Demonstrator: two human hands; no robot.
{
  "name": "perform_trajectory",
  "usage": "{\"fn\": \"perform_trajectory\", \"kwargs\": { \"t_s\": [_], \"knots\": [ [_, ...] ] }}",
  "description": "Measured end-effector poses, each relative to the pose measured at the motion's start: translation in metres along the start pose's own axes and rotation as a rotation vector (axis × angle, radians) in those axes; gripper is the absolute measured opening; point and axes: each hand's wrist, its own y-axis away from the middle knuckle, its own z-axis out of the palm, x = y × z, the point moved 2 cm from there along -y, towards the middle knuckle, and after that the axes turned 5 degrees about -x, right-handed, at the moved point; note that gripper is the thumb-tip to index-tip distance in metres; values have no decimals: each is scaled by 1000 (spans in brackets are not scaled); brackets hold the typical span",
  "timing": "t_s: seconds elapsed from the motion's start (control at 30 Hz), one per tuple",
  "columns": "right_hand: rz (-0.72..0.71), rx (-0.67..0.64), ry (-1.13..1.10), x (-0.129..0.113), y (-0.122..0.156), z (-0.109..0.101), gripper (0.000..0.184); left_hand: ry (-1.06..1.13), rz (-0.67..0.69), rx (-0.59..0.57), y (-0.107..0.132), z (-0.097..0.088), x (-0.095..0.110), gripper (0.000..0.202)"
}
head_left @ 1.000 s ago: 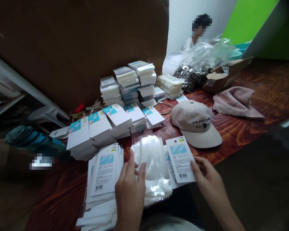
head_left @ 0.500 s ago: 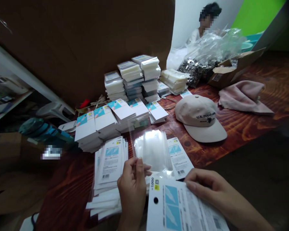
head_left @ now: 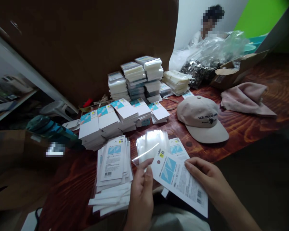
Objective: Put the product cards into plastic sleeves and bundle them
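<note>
Comparing this moment with half a second back, the printed card [head_left: 179,181] has swung up from the bottom of the view, where it lay close and large, and now sits tilted between both hands with its punched hole toward the stacks. The clear sleeve [head_left: 144,154], which stood flat and upright over the loose pile, has been drawn down and angled so its open mouth meets the card's top corner. I read that as card and sleeve being brought together for insertion, with the card not yet inside.

Along the near-left edge of the wooden table [head_left: 243,128] lies a heap of bagged cards [head_left: 113,163], untouched. The left hand [head_left: 141,195] comes next: fingers curled close, thumb and forefinger pinched on the sleeve's lower edge, the rest of the hand loosely closed. Just behind it, the pile of empty sleeves [head_left: 153,141] rests mid-table. The right hand [head_left: 207,176] is partly open, fingers spread along the card's right edge with the thumb under it, clamping it lightly. Further right, a beige cap [head_left: 202,118] sits well apart from both hands, and a pink cloth [head_left: 245,98] lies toward the far-right corner.
</note>
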Motion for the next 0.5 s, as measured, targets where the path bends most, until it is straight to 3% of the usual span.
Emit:
{"fn": "perform_trajectory", "kwargs": {
  "t_s": [0.17, 0.27, 0.37, 0.5],
  "knots": [
    [-50, 77, -120, 7, 5, 3, 28, 106, -5, -8, -3, 3, -7, 43],
    [-54, -108, -252, 22, 7, 3, 24, 233, -7, 73, -8, 1, -1, 38],
    [-32, -325, -182, 35, 9, 6, 26, 331, 17, 139, -14, 0, 8, 31],
    [-95, -305, -62, 31, 9, 15, 26, 371, 75, 179, -23, -4, 24, 30]
  ]
}}
